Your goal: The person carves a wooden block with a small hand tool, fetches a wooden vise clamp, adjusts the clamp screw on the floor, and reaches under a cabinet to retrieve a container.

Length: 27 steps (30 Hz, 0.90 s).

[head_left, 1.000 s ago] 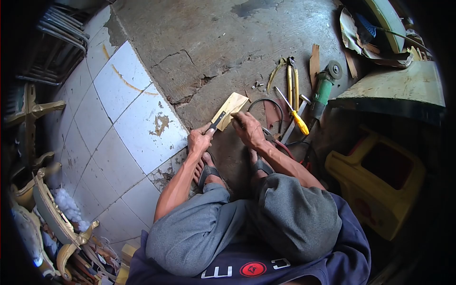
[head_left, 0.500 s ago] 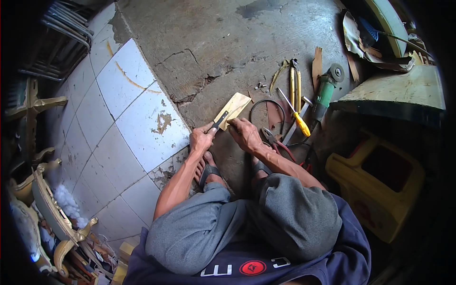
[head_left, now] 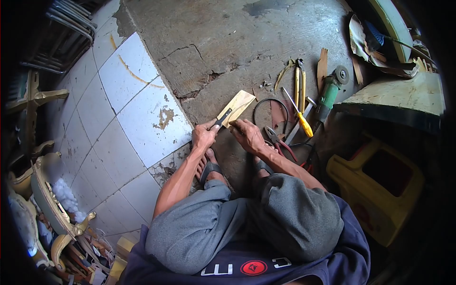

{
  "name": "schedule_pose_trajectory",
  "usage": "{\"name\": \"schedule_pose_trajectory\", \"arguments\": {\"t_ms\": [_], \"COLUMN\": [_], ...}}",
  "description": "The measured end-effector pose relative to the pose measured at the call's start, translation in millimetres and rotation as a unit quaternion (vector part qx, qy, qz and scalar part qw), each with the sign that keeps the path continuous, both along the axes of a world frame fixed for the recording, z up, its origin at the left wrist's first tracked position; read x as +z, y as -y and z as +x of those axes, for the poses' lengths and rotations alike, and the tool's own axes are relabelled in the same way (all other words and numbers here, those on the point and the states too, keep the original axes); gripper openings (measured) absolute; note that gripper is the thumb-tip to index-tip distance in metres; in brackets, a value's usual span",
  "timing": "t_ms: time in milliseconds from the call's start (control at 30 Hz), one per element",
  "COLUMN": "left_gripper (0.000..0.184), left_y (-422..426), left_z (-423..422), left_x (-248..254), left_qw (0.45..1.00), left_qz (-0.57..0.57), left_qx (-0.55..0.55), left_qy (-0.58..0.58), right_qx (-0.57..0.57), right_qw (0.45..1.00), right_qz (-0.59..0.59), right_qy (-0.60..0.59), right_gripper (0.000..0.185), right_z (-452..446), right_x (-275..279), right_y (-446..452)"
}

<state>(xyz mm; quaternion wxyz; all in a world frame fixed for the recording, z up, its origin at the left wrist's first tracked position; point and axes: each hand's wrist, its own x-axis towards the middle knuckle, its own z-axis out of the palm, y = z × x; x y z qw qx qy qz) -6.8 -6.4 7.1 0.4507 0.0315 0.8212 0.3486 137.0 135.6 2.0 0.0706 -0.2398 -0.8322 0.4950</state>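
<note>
A pale wooden block (head_left: 241,101) lies at a slant on the concrete between and ahead of my hands. My left hand (head_left: 204,135) is closed on the near end of a dark flat strip (head_left: 224,115), whose far end rests along the block's left side. What the strip is, I cannot make out. At the block's near right edge my right hand (head_left: 249,135) has its fingers curled together; whatever they pinch is hidden. Pliers with red handles (head_left: 278,141) lie just right of that hand.
Farther right are a yellow-handled screwdriver (head_left: 304,124), long-handled yellow cutters (head_left: 299,85), a hammer (head_left: 308,108) and a green angle grinder (head_left: 329,95). Small screws (head_left: 266,84) lie beyond the block. A yellow plastic stool (head_left: 342,175) stands right; white tiles (head_left: 142,118) cover the left floor.
The dark strip has shifted down toward my left hand and lies closer along the block. My right hand stays at the block's near edge. The camera view has moved slightly.
</note>
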Motion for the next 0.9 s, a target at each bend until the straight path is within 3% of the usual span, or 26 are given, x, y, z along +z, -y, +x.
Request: {"name": "schedule_pose_trajectory", "arguments": {"t_ms": [167,300,400,433,667,833,900], "left_gripper": [0.035,0.038,0.038,0.038,0.038,0.038,0.038], "left_y": [4.4,-1.1,1.6,1.2,1.9,2.6,1.4], "left_z": [0.8,-0.3,0.3,0.2,1.3,1.3,-1.6], "left_x": [-10.4,3.0,-2.0,-1.7,-8.1,-5.0,-7.0], "left_qw": [1.0,1.0,1.0,1.0,1.0,1.0,0.999], "left_qz": [0.0,-0.004,0.005,0.008,0.018,0.013,0.025], "left_qx": [-0.002,-0.007,-0.005,-0.005,-0.002,-0.013,-0.019], "left_qy": [-0.015,-0.003,-0.01,-0.01,-0.024,-0.024,-0.028], "right_qx": [-0.115,-0.101,0.069,0.067,0.022,-0.189,-0.138], "right_qw": [0.993,0.994,0.997,0.998,1.0,0.98,0.989], "right_qz": [0.001,0.029,-0.006,-0.007,0.008,0.067,0.049], "right_qy": [0.024,-0.012,0.012,0.01,-0.004,-0.007,-0.036], "right_gripper": [0.023,0.023,0.024,0.024,0.023,0.021,0.021], "right_z": [-7.1,-7.0,1.4,1.6,1.9,-6.4,-5.2], "right_x": [11.2,5.0,6.2,4.3,5.5,1.4,4.9], "right_y": [-19.6,-17.4,4.4,5.9,-8.3,-23.8,-17.1]}}
